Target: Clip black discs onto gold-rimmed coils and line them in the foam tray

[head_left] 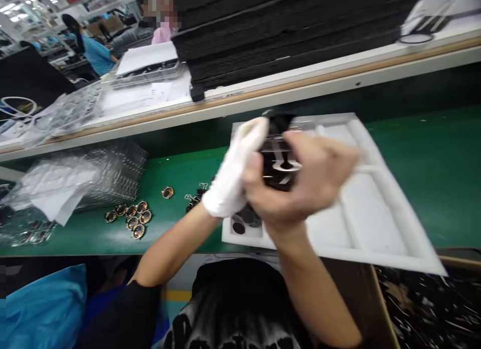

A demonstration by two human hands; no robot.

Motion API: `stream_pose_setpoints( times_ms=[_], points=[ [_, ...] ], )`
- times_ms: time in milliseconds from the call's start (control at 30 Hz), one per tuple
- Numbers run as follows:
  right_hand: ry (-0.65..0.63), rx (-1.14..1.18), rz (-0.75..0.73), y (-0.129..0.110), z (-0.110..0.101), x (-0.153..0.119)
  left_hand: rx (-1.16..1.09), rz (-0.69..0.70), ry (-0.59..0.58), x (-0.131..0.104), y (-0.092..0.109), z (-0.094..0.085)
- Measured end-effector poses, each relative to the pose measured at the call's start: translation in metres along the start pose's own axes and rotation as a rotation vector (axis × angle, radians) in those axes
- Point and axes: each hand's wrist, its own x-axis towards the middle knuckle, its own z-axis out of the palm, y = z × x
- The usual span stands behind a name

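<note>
My left hand (240, 163), in a white glove, is wrapped round the left side of a dark bundle of black and shiny pieces (280, 163). Bare and blurred by motion, my right hand (300, 178) curls round the bundle's right side, its thumb against the near edge. Both hands are above the left part of a white foam tray (391, 203) with long compartments. Dark round pieces (238, 226) lie in the tray's near left corner, just below my hands. The bundle's exact make-up is too smeared to tell.
Gold-rimmed round pieces (145, 216) and black binder clips (192, 201) lie on the green table (180, 168). Clear plastic trays (112, 173) are stacked at the left. A shelf edge (263, 96) crosses behind. A box of black parts (432, 304) stands at the lower right.
</note>
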Motion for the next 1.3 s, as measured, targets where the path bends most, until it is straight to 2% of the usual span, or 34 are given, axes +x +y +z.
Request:
stream_pose_setpoints(
  times_ms=[33, 67, 133, 200, 300, 400, 467, 567, 700, 767, 833, 900, 967, 1067, 1133, 1200, 1300],
  points=[
    [0.088, 0.028, -0.019, -0.021, 0.027, -0.009, -0.010, -0.019, 0.030, 0.000, -0.002, -0.033],
    [0.102, 0.042, 0.004, -0.040, 0.052, -0.021, -0.011, -0.028, 0.072, 0.000, -0.006, -0.065],
    [0.022, 0.064, 0.092, -0.071, 0.090, -0.051, 0.047, -0.046, 0.174, -0.003, -0.017, -0.124],
    [-0.122, 0.087, 0.163, -0.088, 0.114, -0.084, 0.194, -0.059, 0.195, -0.009, -0.030, -0.174],
    [-0.292, 0.077, 0.189, -0.094, 0.126, -0.127, 0.463, -0.060, 0.093, -0.018, -0.049, -0.228],
    [-0.456, 0.034, 0.177, -0.091, 0.122, -0.154, 0.748, -0.005, -0.035, -0.025, -0.066, -0.257],
    [-0.581, 0.016, 0.172, -0.088, 0.115, -0.163, 0.864, 0.066, -0.066, -0.028, -0.075, -0.266],
    [-0.719, 0.009, 0.139, -0.085, 0.101, -0.166, 0.968, 0.155, -0.112, -0.033, -0.080, -0.269],
    [-0.773, -0.037, -0.060, -0.072, 0.066, -0.165, 1.098, 0.147, -0.252, -0.037, -0.075, -0.266],
    [-0.747, -0.032, -0.189, -0.060, 0.039, -0.169, 1.146, 0.148, -0.309, -0.039, -0.070, -0.265],
    [-0.668, -0.045, -0.263, -0.043, 0.010, -0.177, 1.236, 0.154, -0.350, -0.046, -0.062, -0.265],
    [-0.572, -0.120, -0.261, -0.024, -0.017, -0.187, 1.370, 0.134, -0.369, -0.060, -0.055, -0.267],
    [-0.545, -0.218, -0.274, -0.005, -0.038, -0.195, 1.485, 0.128, -0.351, -0.082, -0.053, -0.268],
    [-0.568, -0.294, -0.342, 0.021, -0.056, -0.199, 1.555, 0.261, -0.343, -0.117, -0.063, -0.267],
    [-0.558, -0.306, -0.358, 0.036, -0.062, -0.198, 1.588, 0.343, -0.359, -0.131, -0.076, -0.262],
    [-0.517, -0.321, -0.343, 0.051, -0.068, -0.195, 1.626, 0.344, -0.357, -0.133, -0.089, -0.253],
    [-0.516, -0.334, -0.313, 0.072, -0.076, -0.189, 1.645, 0.340, -0.344, -0.120, -0.102, -0.237]
  ],
)
